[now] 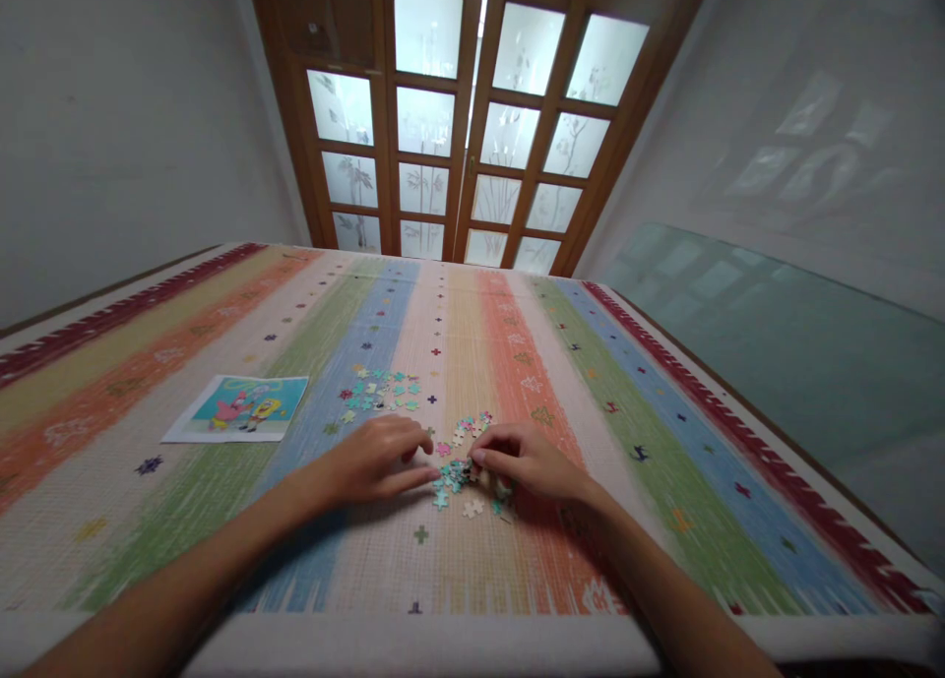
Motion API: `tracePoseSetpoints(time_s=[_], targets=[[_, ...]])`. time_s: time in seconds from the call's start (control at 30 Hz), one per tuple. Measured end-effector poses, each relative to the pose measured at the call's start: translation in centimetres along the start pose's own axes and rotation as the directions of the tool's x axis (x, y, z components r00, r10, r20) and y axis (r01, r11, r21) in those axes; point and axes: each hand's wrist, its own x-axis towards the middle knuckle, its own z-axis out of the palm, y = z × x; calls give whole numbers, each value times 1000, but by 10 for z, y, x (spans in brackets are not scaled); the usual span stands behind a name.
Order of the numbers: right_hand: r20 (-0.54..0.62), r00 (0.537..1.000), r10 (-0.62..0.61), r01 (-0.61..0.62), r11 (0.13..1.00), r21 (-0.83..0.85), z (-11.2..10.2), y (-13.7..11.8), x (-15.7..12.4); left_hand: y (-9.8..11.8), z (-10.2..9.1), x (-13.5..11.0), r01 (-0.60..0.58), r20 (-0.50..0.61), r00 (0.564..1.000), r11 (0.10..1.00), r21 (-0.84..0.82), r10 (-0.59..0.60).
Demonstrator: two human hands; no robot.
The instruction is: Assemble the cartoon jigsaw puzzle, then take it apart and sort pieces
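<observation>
Loose jigsaw pieces (452, 478) lie in a small heap on a striped tablecloth (221, 481), right between my two hands. My left hand (373, 460) rests palm down beside the heap, fingers stretched toward it, thumb and forefinger tips close together near a piece. My right hand (528, 462) is curled with its fingertips pressed on pieces at the heap's right side. A second patch of teal and pale pieces (380, 391) is spread out farther back on the blue stripe. A few pink pieces (472, 425) sit just beyond the heap.
A reference picture with cartoon figures (240, 407) lies flat at the left. The table's near edge (443, 644) runs below my forearms. A wooden door with frosted panes (472, 117) stands behind the table; walls close both sides.
</observation>
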Motion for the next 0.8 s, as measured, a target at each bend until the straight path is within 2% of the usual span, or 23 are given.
tracePoseSetpoints(time_s=[0.1,0.23,0.4,0.6,0.8], targets=[[23,1000,-5,4,999,42,10,-2,0,12,19,1,-106,-26,994,994,-42,105],[46,999,-6,5,1000,16,17,-1,-1,15,26,2,-84,-20,996,995,-52,83],[-69,996,-51,42,991,-124,11,3,1,0,-1,3,86,9,996,996,-23,-86],[-109,994,-24,11,993,-118,4,3,0,-35,-39,-7,295,54,951,945,139,-304],[-118,993,-22,4,989,-148,3,2,1,-56,-51,-18,401,94,896,883,245,-433]])
